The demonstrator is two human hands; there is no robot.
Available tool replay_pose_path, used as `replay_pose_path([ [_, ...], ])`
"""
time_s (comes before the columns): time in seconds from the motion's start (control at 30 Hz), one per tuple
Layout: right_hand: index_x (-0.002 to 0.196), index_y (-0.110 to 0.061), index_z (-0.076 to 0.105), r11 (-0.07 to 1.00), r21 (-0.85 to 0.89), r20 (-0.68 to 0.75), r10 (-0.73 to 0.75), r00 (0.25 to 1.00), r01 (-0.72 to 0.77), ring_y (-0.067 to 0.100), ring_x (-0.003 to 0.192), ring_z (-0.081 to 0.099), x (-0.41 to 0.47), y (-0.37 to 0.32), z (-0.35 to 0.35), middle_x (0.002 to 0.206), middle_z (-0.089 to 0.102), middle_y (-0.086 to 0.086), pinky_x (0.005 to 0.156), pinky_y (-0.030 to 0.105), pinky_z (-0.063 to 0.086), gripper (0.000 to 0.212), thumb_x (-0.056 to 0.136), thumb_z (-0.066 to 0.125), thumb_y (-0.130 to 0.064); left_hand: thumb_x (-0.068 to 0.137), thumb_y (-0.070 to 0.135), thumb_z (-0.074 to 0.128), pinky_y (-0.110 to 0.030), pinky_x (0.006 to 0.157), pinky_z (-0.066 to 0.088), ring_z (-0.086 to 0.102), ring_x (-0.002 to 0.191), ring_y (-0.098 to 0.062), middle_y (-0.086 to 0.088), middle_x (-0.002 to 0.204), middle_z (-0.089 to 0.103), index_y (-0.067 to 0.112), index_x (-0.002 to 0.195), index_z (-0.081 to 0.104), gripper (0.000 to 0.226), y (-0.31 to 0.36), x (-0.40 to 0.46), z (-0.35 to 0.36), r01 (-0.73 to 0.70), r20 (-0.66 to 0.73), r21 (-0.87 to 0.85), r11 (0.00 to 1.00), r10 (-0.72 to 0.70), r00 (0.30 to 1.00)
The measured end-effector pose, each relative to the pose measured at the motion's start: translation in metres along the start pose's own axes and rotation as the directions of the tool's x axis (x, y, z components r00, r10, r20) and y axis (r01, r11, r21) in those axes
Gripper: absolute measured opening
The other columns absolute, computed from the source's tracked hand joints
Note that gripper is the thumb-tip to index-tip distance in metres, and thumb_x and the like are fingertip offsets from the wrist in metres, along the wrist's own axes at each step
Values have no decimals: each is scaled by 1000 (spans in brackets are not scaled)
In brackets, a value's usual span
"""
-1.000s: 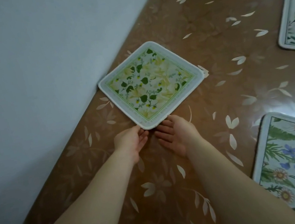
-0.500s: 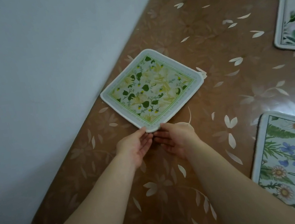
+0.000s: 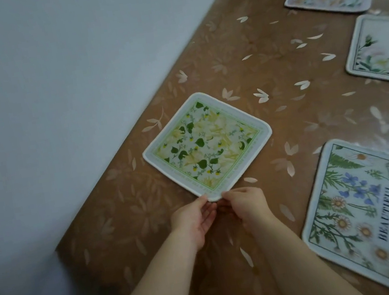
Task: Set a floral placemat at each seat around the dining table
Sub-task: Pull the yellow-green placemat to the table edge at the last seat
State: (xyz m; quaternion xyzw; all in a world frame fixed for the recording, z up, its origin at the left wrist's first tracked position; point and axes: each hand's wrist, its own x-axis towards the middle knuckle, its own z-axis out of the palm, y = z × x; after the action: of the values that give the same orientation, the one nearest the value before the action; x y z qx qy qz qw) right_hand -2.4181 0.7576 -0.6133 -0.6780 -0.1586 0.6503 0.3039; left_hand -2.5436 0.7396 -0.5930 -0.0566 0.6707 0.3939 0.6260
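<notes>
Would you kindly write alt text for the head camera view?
Both hands, left hand and right hand, pinch the near corner of a green-and-yellow floral placemat lying on a brown petal-patterned table beside a pale wall. Three other placemats lie to the right.

I have one view only, the head camera, so no second view shares any part of the scene; it looks forward and steeply down from above the near edge of the brown table [image 3: 264, 63]; wide-angle, the edges bend; both forearms enter from 6 o'clock, the left hand [image 3: 195, 218] and right hand [image 3: 245, 205] sit close below frame centre; the green-and-yellow placemat [image 3: 207, 145] lies at centre, near the lens; the grey wall [image 3: 48, 81] fills 9 to 12 o'clock; the table runs away toward 1 o'clock; other placemats [image 3: 368, 208] are cut off from 2 to 5 o'clock, their outer parts blurred.
</notes>
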Motion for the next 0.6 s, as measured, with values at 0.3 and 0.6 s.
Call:
replay_pose_path([
  [0.3,91,2,76,989,-110,31,99,995,-95,26,71,75,-64,76,-28,78,80,14,66,36,60,8,89,73,-5,92,16,75,-27,52,59,78,71,-21,-13,83,80,4,100,71,14,-63,-41,-74,-99,-15,-12,995,99,995],
  [0.6,86,-4,74,946,-324,2,5,1000,-5,30,68,73,-122,106,-53,71,78,7,57,31,51,21,92,67,-24,91,0,73,-30,60,55,70,80,-26,-17,95,72,1,109,64,21,-108,-67,-143,-151,-96,179,972,170,981],
])
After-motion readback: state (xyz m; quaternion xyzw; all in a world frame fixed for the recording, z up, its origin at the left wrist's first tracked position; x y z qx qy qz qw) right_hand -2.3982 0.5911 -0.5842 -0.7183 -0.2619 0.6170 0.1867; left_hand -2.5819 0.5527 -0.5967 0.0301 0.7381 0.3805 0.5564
